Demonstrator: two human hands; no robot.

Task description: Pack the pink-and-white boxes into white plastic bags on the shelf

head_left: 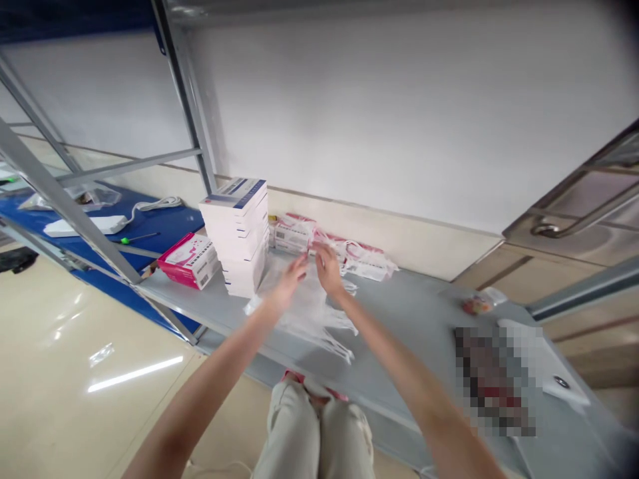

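My left hand (293,278) is over a flat pile of white plastic bags (299,306) on the grey shelf. Its fingers are bent and smeared, and I cannot tell whether anything is between them. Close beside it, my right hand (328,267) has its fingers bent and somewhat apart, with nothing visible in them. Just behind the hands, pink-and-white boxes in clear plastic bags (294,233) line the wall. More bagged boxes (369,261) lie right of my right hand. Left of the bags rises a tall stack of white booklets (237,243) with blue-and-white covers.
A pink-and-white box (192,261) lies left of the stack. Metal uprights (184,93) frame the grey shelf (399,319). On the blue shelf are a white power strip (87,226) and a green-handled screwdriver (132,239). A white object (549,366) and a small packet (482,303) lie right.
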